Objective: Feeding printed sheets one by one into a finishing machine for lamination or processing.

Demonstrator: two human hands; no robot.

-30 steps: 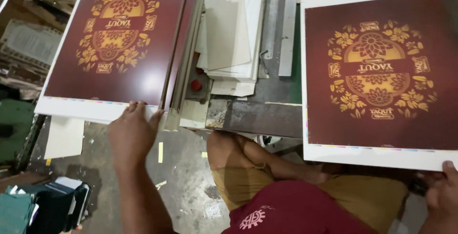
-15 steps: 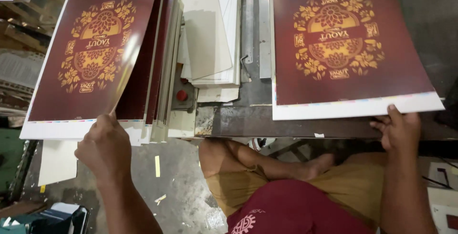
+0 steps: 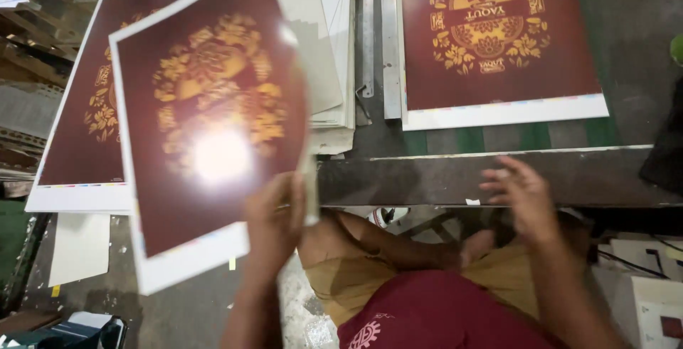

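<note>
We hold a sheet (image 3: 206,143) at nine o'clock over a stack (image 3: 78,128); another sheet (image 3: 498,43) lies at one o'clock on the tabletop (image 3: 626,50).

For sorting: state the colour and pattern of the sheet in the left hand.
Dark maroon sheet with gold floral ornament and white border; head view.

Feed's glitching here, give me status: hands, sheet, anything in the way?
Left hand pinching maroon printed sheet, lifted off left stack. Right hand open, empty, near table edge. Right-side sheet lies flat. Nothing between.
</note>
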